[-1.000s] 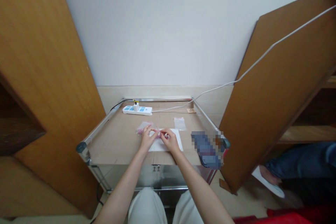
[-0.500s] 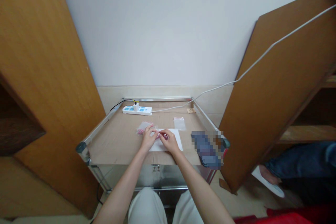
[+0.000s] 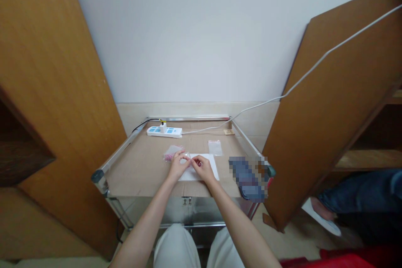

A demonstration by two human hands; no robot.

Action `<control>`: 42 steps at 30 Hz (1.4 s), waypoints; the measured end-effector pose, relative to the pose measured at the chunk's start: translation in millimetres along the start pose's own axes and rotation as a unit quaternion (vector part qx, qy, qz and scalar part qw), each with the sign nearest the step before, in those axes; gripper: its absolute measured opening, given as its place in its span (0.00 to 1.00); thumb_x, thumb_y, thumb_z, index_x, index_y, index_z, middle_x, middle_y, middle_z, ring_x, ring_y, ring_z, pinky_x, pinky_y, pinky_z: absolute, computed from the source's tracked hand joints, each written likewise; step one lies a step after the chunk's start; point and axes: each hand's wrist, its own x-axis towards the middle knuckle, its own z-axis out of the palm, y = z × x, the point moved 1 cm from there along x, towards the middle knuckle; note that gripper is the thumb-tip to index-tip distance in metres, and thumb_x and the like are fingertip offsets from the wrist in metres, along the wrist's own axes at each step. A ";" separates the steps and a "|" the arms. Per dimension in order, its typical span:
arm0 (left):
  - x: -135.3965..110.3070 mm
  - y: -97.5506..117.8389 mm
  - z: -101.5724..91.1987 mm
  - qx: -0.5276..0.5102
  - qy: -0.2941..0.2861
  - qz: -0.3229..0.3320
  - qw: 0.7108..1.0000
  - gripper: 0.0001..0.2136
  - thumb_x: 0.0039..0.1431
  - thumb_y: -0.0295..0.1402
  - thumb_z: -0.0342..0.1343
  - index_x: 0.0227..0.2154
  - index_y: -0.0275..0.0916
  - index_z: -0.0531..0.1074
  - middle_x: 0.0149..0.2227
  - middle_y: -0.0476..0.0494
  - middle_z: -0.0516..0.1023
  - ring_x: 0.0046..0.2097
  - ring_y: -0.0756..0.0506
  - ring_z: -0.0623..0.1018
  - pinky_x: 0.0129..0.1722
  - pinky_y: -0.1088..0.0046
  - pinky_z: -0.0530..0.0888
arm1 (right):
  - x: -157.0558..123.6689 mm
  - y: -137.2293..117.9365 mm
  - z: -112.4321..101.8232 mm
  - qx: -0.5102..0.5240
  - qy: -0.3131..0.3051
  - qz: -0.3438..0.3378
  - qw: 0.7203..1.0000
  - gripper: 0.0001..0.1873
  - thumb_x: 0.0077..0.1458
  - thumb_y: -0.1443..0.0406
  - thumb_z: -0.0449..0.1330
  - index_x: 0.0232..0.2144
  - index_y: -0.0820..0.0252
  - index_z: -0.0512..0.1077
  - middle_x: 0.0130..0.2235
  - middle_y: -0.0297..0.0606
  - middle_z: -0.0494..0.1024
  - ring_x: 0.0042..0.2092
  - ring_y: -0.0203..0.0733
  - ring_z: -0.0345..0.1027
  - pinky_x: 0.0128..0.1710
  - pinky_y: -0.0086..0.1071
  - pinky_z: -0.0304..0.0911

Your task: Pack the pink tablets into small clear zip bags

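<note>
Cardboard-topped cart [image 3: 138, 167], frame centre: left hand [image 3: 178, 166] and right hand [image 3: 204, 168] meet at the fingertips, both pinching a small pink piece [image 3: 190, 161] over the sheet [image 3: 215, 170]. Bead bag [image 3: 171, 153] lies just left. Recommended: hold the pinch low above the sheet.

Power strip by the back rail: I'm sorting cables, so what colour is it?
White power strip with blue socket panels; head view.

Left hand [image 3: 177, 166], right hand [image 3: 203, 168] (fingertips close)
</note>
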 end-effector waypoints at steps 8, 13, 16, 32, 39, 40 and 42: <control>-2.7 2.0 1.4 0.043 0.004 0.014 0.999 0.04 0.40 0.32 0.55 0.19 0.37 0.71 0.41 0.39 0.67 0.45 0.42 0.66 0.49 0.61 0.56 | 0.7 7.6 2.6 -0.006 0.002 0.023 1.000 0.08 0.44 0.64 0.53 0.21 0.62 0.69 0.20 0.34 0.69 0.23 0.34 0.60 0.24 0.26 0.57; -5.0 6.0 3.5 0.074 0.003 0.024 0.997 0.03 0.41 0.30 0.53 0.17 0.38 0.69 0.40 0.42 0.68 0.45 0.43 0.66 0.49 0.61 0.57 | 1.3 4.5 2.4 -0.008 0.002 0.024 1.000 0.06 0.43 0.66 0.53 0.20 0.62 0.68 0.19 0.33 0.68 0.23 0.33 0.59 0.23 0.25 0.56; -6.4 7.6 4.9 0.117 0.004 0.045 0.992 0.03 0.41 0.28 0.52 0.16 0.38 0.67 0.40 0.42 0.67 0.45 0.43 0.65 0.47 0.62 0.58 | 1.6 3.4 3.1 -0.017 0.003 0.023 1.000 0.05 0.42 0.67 0.53 0.19 0.61 0.67 0.19 0.32 0.67 0.23 0.33 0.59 0.24 0.25 0.56; -11.9 6.4 4.4 0.152 0.035 0.049 0.987 0.07 0.40 0.27 0.51 0.13 0.38 0.59 0.36 0.41 0.68 0.41 0.43 0.67 0.44 0.65 0.61 | 1.5 10.1 2.6 -0.071 0.039 0.048 0.996 0.04 0.41 0.68 0.53 0.17 0.60 0.62 0.18 0.30 0.63 0.22 0.33 0.57 0.22 0.25 0.53; -10.3 8.2 1.4 0.132 0.050 0.025 0.990 0.04 0.40 0.27 0.50 0.14 0.37 0.64 0.36 0.42 0.68 0.42 0.44 0.67 0.45 0.65 0.61 | 1.9 3.7 0.7 -0.053 0.033 0.025 0.998 0.05 0.44 0.67 0.51 0.19 0.61 0.64 0.19 0.31 0.64 0.23 0.32 0.58 0.24 0.25 0.54; -10.2 9.3 1.8 0.133 0.051 0.026 0.989 0.04 0.40 0.27 0.49 0.15 0.37 0.64 0.36 0.42 0.68 0.42 0.44 0.67 0.45 0.65 0.61 | 1.7 2.8 0.5 -0.050 0.029 0.022 0.998 0.05 0.44 0.67 0.51 0.20 0.62 0.64 0.20 0.31 0.65 0.23 0.32 0.58 0.24 0.25 0.54; -10.2 11.1 3.2 0.134 0.052 0.028 0.989 0.04 0.41 0.27 0.49 0.15 0.37 0.65 0.36 0.42 0.68 0.43 0.44 0.67 0.46 0.65 0.61 | 1.2 1.8 0.5 -0.038 0.018 0.015 0.999 0.05 0.45 0.66 0.51 0.21 0.62 0.65 0.20 0.32 0.65 0.24 0.32 0.58 0.25 0.25 0.55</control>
